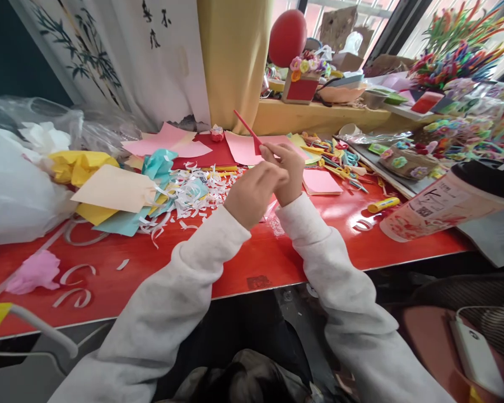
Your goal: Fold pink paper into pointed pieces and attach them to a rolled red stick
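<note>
A thin red stick-like piece (247, 125), perhaps rolled paper, slants up and left from the fingertips of my right hand (290, 168), which are pinched round its lower end. My left hand (254, 193) is closed just in front, its curled fingers against the right hand. What its fingertips grip is hidden. Both hands are raised over the red table (252, 268). Behind them lie pink paper sheets (240, 150) on a red sheet (208, 157). To the right of my right hand is a stack of pink square paper (321, 182).
Left of the hands are white paper shreds (201, 193), crumpled coloured paper (86, 166) and a white plastic bag (21, 184). Scissors (344, 170), a yellow glue stick (383, 205) and a tilted drink cup (441, 207) are at right. A red balloon (288, 38) stands behind.
</note>
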### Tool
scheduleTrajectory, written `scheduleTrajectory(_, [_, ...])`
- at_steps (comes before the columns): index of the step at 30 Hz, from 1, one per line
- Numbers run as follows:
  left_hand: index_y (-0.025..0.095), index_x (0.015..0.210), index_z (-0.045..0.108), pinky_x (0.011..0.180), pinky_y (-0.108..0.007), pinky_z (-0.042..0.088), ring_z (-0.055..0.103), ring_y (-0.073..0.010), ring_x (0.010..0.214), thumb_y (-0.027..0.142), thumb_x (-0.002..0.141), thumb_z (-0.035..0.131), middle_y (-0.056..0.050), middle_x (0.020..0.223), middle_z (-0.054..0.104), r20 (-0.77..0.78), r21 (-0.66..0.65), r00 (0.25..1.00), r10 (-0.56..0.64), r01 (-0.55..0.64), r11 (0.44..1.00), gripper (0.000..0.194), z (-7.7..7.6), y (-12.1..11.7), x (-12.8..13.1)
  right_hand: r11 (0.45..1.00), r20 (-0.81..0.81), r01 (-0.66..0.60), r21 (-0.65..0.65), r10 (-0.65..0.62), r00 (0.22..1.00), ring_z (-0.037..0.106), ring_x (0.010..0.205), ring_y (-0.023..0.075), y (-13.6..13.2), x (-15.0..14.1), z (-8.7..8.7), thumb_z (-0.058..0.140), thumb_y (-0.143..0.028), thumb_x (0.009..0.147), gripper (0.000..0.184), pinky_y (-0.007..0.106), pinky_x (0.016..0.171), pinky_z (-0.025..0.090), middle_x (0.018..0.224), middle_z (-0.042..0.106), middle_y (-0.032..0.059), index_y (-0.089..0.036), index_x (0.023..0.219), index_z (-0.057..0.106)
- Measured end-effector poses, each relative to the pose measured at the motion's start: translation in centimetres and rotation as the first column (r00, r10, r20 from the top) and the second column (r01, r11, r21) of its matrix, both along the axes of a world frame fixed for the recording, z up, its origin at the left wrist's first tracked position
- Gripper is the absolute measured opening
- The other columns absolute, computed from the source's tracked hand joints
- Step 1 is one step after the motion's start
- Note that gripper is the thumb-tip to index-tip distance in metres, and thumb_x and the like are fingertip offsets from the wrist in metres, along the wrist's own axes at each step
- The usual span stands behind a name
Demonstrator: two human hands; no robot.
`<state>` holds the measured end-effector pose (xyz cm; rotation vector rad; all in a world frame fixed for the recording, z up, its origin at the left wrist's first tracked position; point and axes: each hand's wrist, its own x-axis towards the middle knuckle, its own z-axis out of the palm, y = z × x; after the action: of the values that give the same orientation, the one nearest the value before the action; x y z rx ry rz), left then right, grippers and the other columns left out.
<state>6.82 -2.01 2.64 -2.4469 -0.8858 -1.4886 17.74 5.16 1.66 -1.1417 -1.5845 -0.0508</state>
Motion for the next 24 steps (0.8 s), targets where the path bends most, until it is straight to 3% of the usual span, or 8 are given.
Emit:
scheduleTrajectory(3, [0.020,0.079,0.057,0.070,-0.025,0.047,0.057,-0.0116,0.075,0.022,0.084,0.049,0.000,0.079,0.060,0.220,-0.263,0.975,0.003,0.057,0.963,0.009,-0.3,1.8,-1.6,0.996,-0.025,-0.046,0.082,0.048,0.999,0.053,0.066,0.0107,-0.5,-0.1,-0.2,0.047,-0.034,0.084,0.025,0.026,0.064,0.043,0.070,0.057,0.0013,-0.019,0.082,0.067])
scheduleTrajectory(6, [0.022,0.083,0.058,0.066,-0.025,0.048,0.057,-0.0107,0.069,0.023,0.082,0.051,0.001,0.076,0.059,0.346,-0.353,0.938,-0.034,0.163,0.921,0.008,-0.5,2.9,-3.3,0.993,-0.031,-0.066,0.097,0.069,0.997,0.054,0.066,0.0104,-1.0,-0.3,-0.4,0.047,-0.036,0.085,0.027,0.025,0.063,0.044,0.070,0.058,0.0018,-0.019,0.083,0.067])
scheduleTrajectory(13, [0.022,0.078,0.065,0.066,-0.026,0.048,0.056,-0.0112,0.069,0.021,0.076,0.058,0.001,0.075,0.061,0.359,-0.345,0.933,-0.008,0.141,0.928,0.007,-0.6,3.3,-4.8,0.990,0.079,-0.085,0.116,0.076,0.994,0.051,0.060,0.0090,-2.0,-1.2,-0.6,0.050,-0.032,0.084,0.024,0.023,0.060,0.043,0.068,0.057,0.0014,-0.018,0.082,0.069])
scheduleTrajectory(24, [0.022,0.083,0.069,0.069,-0.027,0.051,0.060,-0.0121,0.074,0.025,0.077,0.060,-0.001,0.083,0.066,0.310,-0.311,0.951,0.001,0.100,0.945,0.012,-0.8,3.6,-6.2,0.991,0.068,-0.117,0.062,0.113,0.991,0.049,0.059,0.0087,-2.3,-1.6,-0.7,0.053,-0.028,0.082,0.020,0.023,0.059,0.041,0.067,0.056,0.0006,-0.018,0.081,0.069])
